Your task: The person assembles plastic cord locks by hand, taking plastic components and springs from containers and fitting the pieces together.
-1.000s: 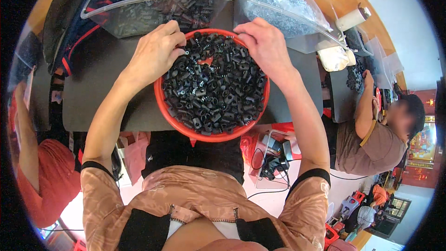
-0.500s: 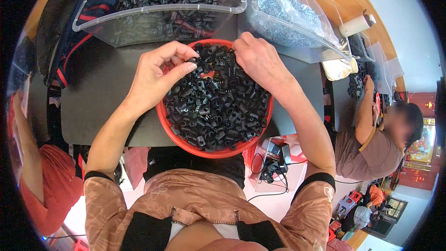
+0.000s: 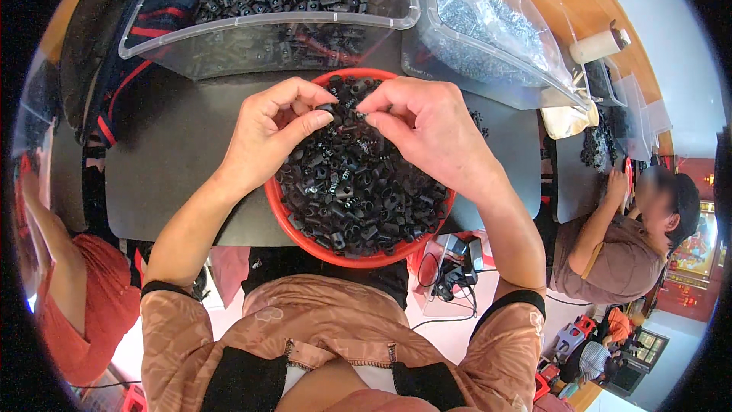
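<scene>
Dark grey tabletop (image 3: 175, 175) under a curved wooden edge, crowded with containers. Over the middle of it, one red bowl (image 3: 305, 240) heaped with small black plastic parts (image 3: 358, 198), too many to count.

Left hand (image 3: 267, 137) arched above the bowl's far rim, wrist bent, thumb and forefinger pinched shut on one black piece (image 3: 329, 110). Right hand (image 3: 431, 126) mirrored opposite, fingertips curled and closed toward the same spot, nearly meeting the left; whether a second piece sits between them, cannot tell. Both forearms angled up from the lower edge, peach-coloured sleeves with black cuffs at the elbows.

Compared with half a second ago: hands drawn much closer together and lifted off the heap, now almost fingertip to fingertip instead of spread to either side of the rim. Bowl unmoved.

Behind the bowl, two clear plastic tubs: one tub (image 3: 267, 23) filled with more black parts, one lined tub (image 3: 488, 38) holding a clear bag of small grey metal bits. One roll of tape (image 3: 598, 44) beyond. One seated person in brown (image 3: 610, 252) at the right, one red sleeve (image 3: 76, 297) at the left.
</scene>
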Action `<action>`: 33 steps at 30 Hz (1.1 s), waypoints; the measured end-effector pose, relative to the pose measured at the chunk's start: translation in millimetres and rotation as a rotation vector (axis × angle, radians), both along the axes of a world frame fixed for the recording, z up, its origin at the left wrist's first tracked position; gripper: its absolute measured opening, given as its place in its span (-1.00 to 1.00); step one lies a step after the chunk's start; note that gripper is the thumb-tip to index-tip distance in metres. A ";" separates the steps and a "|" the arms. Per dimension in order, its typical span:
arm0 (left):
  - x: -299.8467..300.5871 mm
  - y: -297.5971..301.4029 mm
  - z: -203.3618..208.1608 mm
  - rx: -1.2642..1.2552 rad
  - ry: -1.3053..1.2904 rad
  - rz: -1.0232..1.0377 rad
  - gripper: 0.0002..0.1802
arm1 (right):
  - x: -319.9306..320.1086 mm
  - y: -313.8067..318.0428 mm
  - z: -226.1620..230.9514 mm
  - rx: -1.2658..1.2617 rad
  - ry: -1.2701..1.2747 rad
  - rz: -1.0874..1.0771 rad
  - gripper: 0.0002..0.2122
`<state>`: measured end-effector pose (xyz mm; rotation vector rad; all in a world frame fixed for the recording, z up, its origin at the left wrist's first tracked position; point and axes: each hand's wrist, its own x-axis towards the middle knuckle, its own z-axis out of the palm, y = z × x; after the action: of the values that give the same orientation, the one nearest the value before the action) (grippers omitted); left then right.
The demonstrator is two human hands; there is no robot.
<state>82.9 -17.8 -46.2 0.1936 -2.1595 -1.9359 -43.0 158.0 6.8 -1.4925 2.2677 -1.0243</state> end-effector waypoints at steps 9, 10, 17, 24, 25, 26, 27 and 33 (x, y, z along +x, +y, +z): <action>3.2 1.8 1.8 -0.012 -0.009 -0.031 -0.86 | 13.2 -14.0 3.8 -0.103 -0.296 -0.010 -0.67; 3.3 1.4 2.5 -0.034 -0.005 -0.046 -0.85 | 13.2 -15.2 3.4 -0.085 -0.293 0.008 -0.66; 2.7 -2.5 -1.2 0.073 0.001 -0.112 -0.86 | -6.8 -21.5 0.9 0.020 -0.661 0.065 -0.69; 1.4 -8.9 -2.1 0.442 0.048 -0.184 -0.85 | -28.1 -10.8 -5.6 -0.099 -0.254 -0.133 -0.88; -0.4 -8.7 -2.2 0.436 0.039 -0.154 -0.82 | -31.6 -7.3 -5.5 -0.061 -0.090 -0.184 -0.91; -1.4 -8.4 -2.1 0.429 0.031 -0.123 -0.78 | -33.6 -6.3 -9.6 -0.059 -0.087 -0.187 -0.91; -1.5 -7.8 -1.8 0.430 0.033 -0.125 -0.78 | -35.7 -5.0 -16.2 -0.041 0.085 -0.164 -0.92; -0.8 -4.9 0.2 0.409 0.000 -0.132 -0.82 | -37.7 -3.5 -38.2 0.079 0.406 -0.121 -0.89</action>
<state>82.2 -22.7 -46.0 0.1217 -1.7918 -2.4359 -80.7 154.5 -31.4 -1.6714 2.6656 -0.6971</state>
